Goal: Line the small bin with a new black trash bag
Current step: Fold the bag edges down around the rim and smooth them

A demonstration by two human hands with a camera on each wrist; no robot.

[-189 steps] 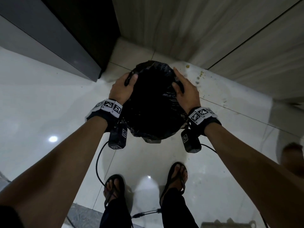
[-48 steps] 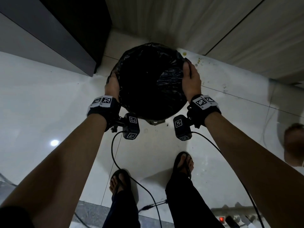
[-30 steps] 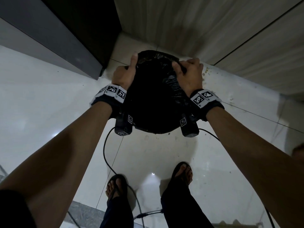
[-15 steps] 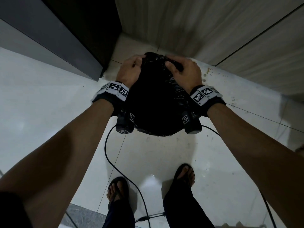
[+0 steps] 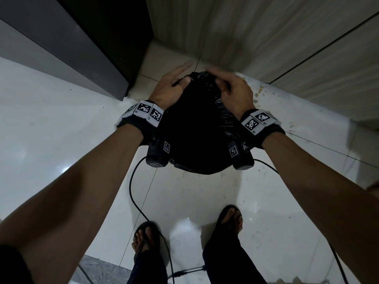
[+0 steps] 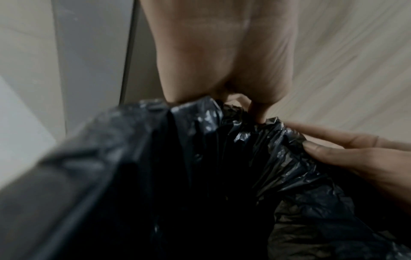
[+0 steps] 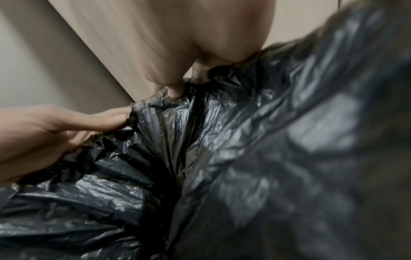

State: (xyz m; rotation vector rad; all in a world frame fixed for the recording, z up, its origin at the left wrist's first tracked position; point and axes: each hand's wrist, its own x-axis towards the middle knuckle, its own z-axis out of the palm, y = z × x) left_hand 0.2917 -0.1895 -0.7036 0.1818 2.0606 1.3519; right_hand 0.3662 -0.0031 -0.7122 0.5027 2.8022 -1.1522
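The black trash bag [image 5: 196,130] is draped over the small bin, which stays hidden beneath it in the head view. Both hands meet at the bag's far edge. My left hand [image 5: 183,73] has its thumb pushed into the gathered film and its fingers straight along the outside, so it pinches the edge. My right hand [image 5: 217,78] pinches the same bunched edge just to the right, its fingers blurred. The left wrist view has the left thumb [image 6: 259,114] dug into the crinkled bag [image 6: 222,176]. The right wrist view has the right thumb [image 7: 175,88] in the folds [image 7: 244,158].
A dark grey cabinet [image 5: 61,48] stands close at the left, and wood-grain wall panels [image 5: 266,37] rise right behind the bin. The floor [image 5: 51,140] is glossy white tile with crumbs [image 5: 260,91] to the right. A cable [image 5: 133,191] trails between my sandalled feet [image 5: 145,238].
Both hands have slid from the bin's sides to its far edge and come closer together. Their fingers, curled over the rim half a second ago, are now stretched out.
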